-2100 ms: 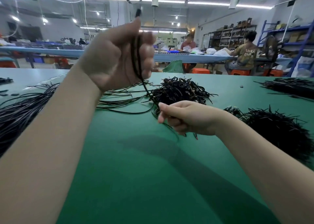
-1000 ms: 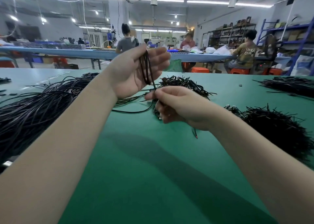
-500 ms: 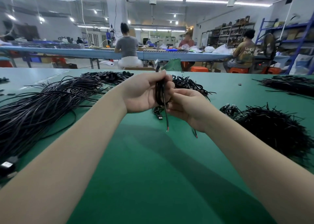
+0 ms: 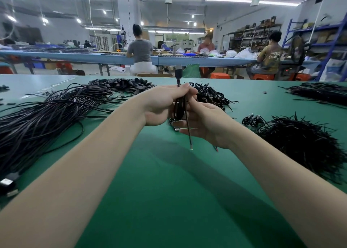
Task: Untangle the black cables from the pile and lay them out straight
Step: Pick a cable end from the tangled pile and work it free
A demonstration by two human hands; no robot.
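Note:
My left hand [image 4: 161,105] grips a folded black cable [image 4: 179,106] above the green table; its plug end sticks up over my fingers and a bare-tipped end hangs down to about the table. My right hand [image 4: 204,123] sits right beside it, palm turned up, fingers curled round the cable's lower strands. Behind my hands lies the tangled pile of black cables [image 4: 210,94]. Long black cables laid out lengthwise [image 4: 47,114] cover the table's left side.
A dense heap of short black cables [image 4: 304,144] sits at the right, another bundle [image 4: 319,93] at far right, and small black pieces [image 4: 122,84] at the back. Bare green table [image 4: 169,191] lies in front of me. People sit at a blue bench behind.
My left hand has come down from head height to just above the table, bringing the cable with it. My right hand rose to meet it and now holds the same cable.

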